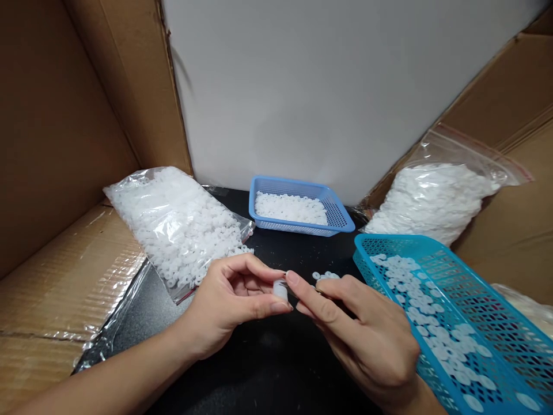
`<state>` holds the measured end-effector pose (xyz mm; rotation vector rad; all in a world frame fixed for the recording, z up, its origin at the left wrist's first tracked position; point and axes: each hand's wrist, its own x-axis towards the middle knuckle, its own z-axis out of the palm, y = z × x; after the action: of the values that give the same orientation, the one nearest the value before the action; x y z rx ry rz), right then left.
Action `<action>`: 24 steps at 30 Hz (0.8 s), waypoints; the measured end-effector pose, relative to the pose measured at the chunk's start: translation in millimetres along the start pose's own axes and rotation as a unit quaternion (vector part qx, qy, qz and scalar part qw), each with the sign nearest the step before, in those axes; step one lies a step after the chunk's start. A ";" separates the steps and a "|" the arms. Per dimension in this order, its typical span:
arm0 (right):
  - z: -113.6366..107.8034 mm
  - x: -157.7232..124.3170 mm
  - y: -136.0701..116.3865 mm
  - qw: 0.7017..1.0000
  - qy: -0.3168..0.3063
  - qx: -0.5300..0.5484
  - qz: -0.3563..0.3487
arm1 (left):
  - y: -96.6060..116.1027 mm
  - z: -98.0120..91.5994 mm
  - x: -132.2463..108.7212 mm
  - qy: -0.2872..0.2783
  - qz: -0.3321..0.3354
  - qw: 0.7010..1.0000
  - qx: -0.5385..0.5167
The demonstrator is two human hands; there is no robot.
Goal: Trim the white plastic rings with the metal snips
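Note:
My left hand (242, 294) pinches a small white plastic round piece (280, 290) between thumb and forefinger, just above the black tabletop. My right hand (358, 328) is closed, its forefinger and thumb meeting the piece from the right. Something thin and dark shows between its fingers, mostly hidden, so I cannot tell its kind. Beyond the right hand lie several loose white plastic rings (325, 276) on the table.
A clear bag of white rings (181, 225) lies at left. A blue basket (302, 226) with small white pieces stands at the back. On the right is a teal basket (464, 276) of white discs, a filled plastic bag (432, 196) behind it. Cardboard walls (133, 86) flank the table.

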<state>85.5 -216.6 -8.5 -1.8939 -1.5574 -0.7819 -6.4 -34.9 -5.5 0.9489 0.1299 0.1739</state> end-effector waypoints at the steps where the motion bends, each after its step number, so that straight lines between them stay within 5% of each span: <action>1: -0.5 -0.4 0.5 1.000 -0.001 -0.001 -0.003 | 0.2 -0.2 -0.1 0.001 -0.005 1.000 0.002; 24: -12.5 0.0 5.7 0.998 -0.047 -0.034 -0.027 | 8.5 -3.7 -1.0 -0.029 -0.084 0.996 0.014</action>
<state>90.0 -226.8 -0.4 -1.9692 -1.6650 -0.7884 -8.9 -27.4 -0.7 0.9648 0.1585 -0.0116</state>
